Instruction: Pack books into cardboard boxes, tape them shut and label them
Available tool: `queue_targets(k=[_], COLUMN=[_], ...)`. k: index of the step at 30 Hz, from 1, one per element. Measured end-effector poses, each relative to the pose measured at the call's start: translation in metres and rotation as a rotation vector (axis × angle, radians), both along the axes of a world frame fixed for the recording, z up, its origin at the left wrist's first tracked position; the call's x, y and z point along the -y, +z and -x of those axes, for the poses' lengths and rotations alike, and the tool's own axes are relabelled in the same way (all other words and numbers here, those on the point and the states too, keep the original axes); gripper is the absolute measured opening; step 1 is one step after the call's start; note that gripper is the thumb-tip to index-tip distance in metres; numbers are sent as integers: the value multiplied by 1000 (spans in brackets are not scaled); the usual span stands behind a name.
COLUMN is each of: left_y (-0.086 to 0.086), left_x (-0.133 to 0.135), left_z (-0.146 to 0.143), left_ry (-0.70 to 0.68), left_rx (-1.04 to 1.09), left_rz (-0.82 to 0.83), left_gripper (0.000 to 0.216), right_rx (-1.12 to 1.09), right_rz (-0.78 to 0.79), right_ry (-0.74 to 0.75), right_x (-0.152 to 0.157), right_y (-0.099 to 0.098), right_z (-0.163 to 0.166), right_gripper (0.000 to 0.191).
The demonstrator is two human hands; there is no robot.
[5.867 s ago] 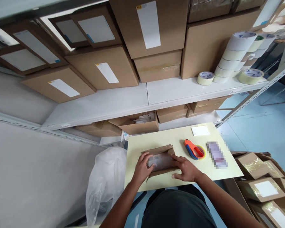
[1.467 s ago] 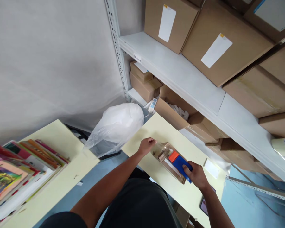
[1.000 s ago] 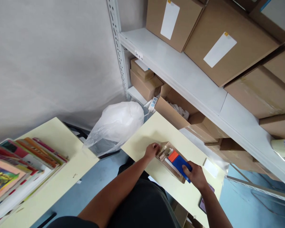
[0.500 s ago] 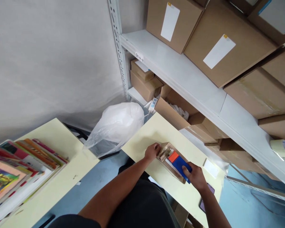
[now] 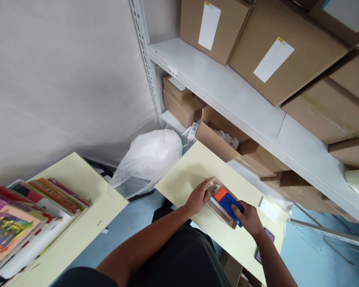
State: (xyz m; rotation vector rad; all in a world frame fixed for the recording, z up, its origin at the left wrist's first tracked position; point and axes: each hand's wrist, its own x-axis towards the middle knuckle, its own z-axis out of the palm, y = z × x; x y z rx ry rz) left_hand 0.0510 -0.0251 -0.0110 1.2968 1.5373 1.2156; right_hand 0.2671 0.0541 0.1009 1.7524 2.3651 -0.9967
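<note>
A small cardboard box (image 5: 214, 210) lies on the pale yellow table, with shiny clear tape at its far left end. My left hand (image 5: 200, 196) is closed on that end, its fingertips curled at the edge and partly hidden. Over the top of the box, my right hand (image 5: 249, 217) grips the blue end of what looks like a blue and orange tape dispenser (image 5: 228, 205). The dispenser's orange part points toward my left hand, and small whitish pieces show beyond it.
On the table (image 5: 182, 175) lie a white card (image 5: 268, 209) and a phone (image 5: 265, 245) near my right forearm. A shelf (image 5: 215, 79) with cardboard boxes stands behind. A white plastic bag (image 5: 155, 153) sits beside the table; books (image 5: 38, 215) rest on another table at left.
My left hand has moved in against the end of the box and covers more of it. The dispenser stays over the box in my right hand. The view has shifted slightly.
</note>
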Motion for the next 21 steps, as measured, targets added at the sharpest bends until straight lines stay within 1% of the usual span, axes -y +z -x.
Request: queue_targets(k=[2,4,7,10,13,17,19,21], left_y=[-4,-11,-20,-22,-19,-20,-21,-18], left_x=[0,2,6,7,6,2,3,5], left_z=[1,-1,-7,-14,-16,-11,-8,-3], left_ry=[-35,-39,41,118,124,108,96,64], left_rx=[-19,-16,1,-4,-64,-204,-264,-333], left_rz=[4,24,76,142,181,133,108,64], left_gripper=[54,56,57,56,55,52,52,54], right_rx=[-21,-52,-102,-108,-76,-29,-13,-4], right_rz=[11,20,38,56,63,68,85,98], right_ry=[-9,-22,-37,-24,1,56,65,65], right_x=[-2,-3,-6,-8,-9,-12,-14,-16], right_y=[0,1,4,7,7,5,5,6], right_z=[-1,-2,-4,-4,-3,-2,-1,0], right_gripper=[40,41,43,42,39,37,36,35])
